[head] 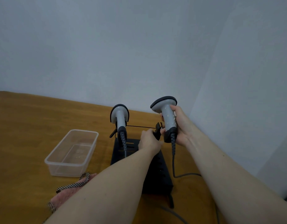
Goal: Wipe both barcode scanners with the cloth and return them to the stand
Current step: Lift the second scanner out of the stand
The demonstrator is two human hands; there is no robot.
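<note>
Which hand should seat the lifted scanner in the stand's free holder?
Right. The right hand already grips the lifted scanner just above the free holder, which the left hand steadies.

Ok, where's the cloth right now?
In the head view the pink cloth lies on the wooden table at lower left, just in front of the clear plastic container, partly under the left forearm.

- The left arm (pixel 107 183) covers part of the cloth (pixel 67 194), so only its near side shows.
- The left hand (pixel 150 140) hides the stand's right holder (pixel 157 130) and part of the black stand (pixel 157 172).
- The fingers of the right hand (pixel 182 126) curl behind the scanner (pixel 167 117), out of sight.
- The cord (pixel 184 175) goes under the right arm (pixel 228 172).
- The table (pixel 26 126) is cut off at the left and bottom edges.
</note>
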